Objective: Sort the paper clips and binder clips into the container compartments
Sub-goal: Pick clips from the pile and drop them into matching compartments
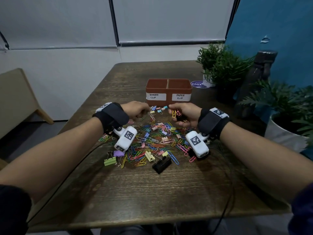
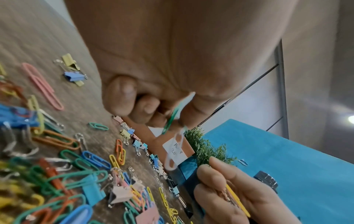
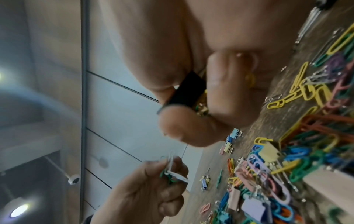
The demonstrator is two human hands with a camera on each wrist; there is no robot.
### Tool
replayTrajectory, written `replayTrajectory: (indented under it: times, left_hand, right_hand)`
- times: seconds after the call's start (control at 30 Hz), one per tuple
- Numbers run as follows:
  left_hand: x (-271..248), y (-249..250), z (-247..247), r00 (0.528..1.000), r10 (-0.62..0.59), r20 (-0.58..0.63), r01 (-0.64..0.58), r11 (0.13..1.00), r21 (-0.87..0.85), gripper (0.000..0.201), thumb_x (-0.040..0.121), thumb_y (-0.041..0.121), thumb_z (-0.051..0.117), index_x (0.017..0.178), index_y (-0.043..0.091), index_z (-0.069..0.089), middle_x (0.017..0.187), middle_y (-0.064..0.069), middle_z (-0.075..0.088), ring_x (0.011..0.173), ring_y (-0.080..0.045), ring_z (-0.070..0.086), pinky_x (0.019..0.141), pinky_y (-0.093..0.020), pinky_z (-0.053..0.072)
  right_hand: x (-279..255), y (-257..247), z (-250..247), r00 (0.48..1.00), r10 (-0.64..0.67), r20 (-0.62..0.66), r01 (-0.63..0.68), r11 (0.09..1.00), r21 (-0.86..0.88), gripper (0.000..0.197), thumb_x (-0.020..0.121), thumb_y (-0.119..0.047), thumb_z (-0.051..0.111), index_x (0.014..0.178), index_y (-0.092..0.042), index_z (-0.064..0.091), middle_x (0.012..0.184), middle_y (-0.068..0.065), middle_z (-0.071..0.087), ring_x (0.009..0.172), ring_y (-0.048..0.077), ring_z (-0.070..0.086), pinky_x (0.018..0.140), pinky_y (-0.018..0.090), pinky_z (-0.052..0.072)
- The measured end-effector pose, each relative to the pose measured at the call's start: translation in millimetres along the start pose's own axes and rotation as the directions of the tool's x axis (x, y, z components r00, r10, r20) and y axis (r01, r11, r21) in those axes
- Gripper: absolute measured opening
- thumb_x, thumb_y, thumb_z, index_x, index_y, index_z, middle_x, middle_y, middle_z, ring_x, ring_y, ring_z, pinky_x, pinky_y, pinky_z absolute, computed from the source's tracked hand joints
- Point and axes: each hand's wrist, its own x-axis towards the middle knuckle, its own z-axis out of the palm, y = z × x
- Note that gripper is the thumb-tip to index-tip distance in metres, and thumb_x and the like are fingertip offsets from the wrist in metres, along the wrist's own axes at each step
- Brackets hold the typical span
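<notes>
A brown two-part container (image 1: 168, 89) stands mid-table, labelled BINDER CLIP on the left and PAPER CLIP on the right. Just in front of it, my left hand (image 1: 146, 110) pinches a green and a white paper clip (image 2: 177, 115), which dangle from the fingers. My right hand (image 1: 176, 114) is curled round a black binder clip (image 3: 188, 91) together with yellow and pink paper clips (image 1: 175, 113). Both hands hover above the far edge of the mixed pile of clips (image 1: 152, 139). What lies inside the compartments is hidden from view.
A large black binder clip (image 1: 161, 164) and a green one (image 1: 110, 161) lie at the pile's near edge. Several small binder clips (image 1: 159, 109) sit by the container's front wall. Potted plants (image 1: 220, 65) stand at the right. Cables run along the wooden table (image 1: 152, 197).
</notes>
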Motion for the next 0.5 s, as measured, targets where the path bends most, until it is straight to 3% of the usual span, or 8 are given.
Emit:
replayTrajectory:
  times: [0.07, 0.17, 0.27, 0.37, 0.5]
  left_hand:
    - [1, -1, 0, 0.998, -0.015, -0.061, 0.01, 0.997, -0.082, 0.024, 0.095, 0.017, 0.047, 0.072, 0.01, 0.049, 0.06, -0.002, 0.038, 0.049, -0.014, 0.026, 0.045, -0.022, 0.023]
    - [1, -2, 2, 0.999, 0.013, -0.035, -0.019, 0.983, -0.183, 0.029, 0.095, 0.019, 0.037, 0.073, 0.006, 0.051, 0.053, -0.002, 0.04, 0.045, -0.013, 0.026, 0.041, -0.018, 0.023]
    - [2, 1, 5, 0.999, 0.045, 0.021, -0.035, 0.937, -0.348, 0.023, 0.092, 0.015, 0.03, 0.074, 0.01, 0.043, 0.052, 0.001, 0.045, 0.038, -0.009, 0.025, 0.038, -0.015, 0.019]
    - [4, 3, 8, 0.996, 0.045, 0.08, -0.002, 0.88, -0.475, 0.019, 0.09, 0.014, 0.031, 0.071, 0.017, 0.03, 0.051, 0.004, 0.032, 0.04, -0.008, 0.021, 0.04, -0.017, 0.013]
    - [6, 2, 15, 0.973, 0.075, 0.218, 0.064, 0.821, -0.568, 0.021, 0.092, 0.016, 0.031, 0.072, 0.02, 0.029, 0.051, 0.006, 0.026, 0.041, -0.007, 0.018, 0.039, -0.019, 0.012]
  right_hand:
    - [-1, -1, 1, 0.999, -0.027, -0.028, 0.023, 0.991, -0.129, 0.028, 0.105, -0.031, 0.04, 0.086, -0.013, 0.052, 0.055, 0.007, 0.053, 0.035, 0.015, 0.049, 0.028, 0.015, 0.025]
    - [-1, -1, 3, 0.998, -0.056, -0.021, 0.049, 0.97, -0.238, 0.024, 0.106, -0.026, 0.041, 0.093, -0.009, 0.053, 0.059, 0.014, 0.061, 0.037, 0.016, 0.058, 0.03, 0.018, 0.029]
    - [3, 0, 4, 0.995, -0.086, -0.059, 0.07, 0.97, -0.233, 0.024, 0.106, -0.025, 0.043, 0.092, -0.01, 0.054, 0.058, 0.009, 0.062, 0.048, 0.018, 0.067, 0.035, 0.02, 0.031]
    - [2, -1, 6, 0.991, -0.079, -0.109, 0.056, 0.978, -0.202, 0.026, 0.106, -0.024, 0.041, 0.09, -0.01, 0.054, 0.055, 0.008, 0.061, 0.045, 0.018, 0.065, 0.028, 0.015, 0.027]
    - [1, -2, 6, 0.98, -0.057, -0.192, 0.038, 0.995, -0.097, 0.026, 0.107, -0.022, 0.04, 0.09, -0.009, 0.055, 0.055, 0.008, 0.064, 0.042, 0.015, 0.062, 0.027, 0.015, 0.027]
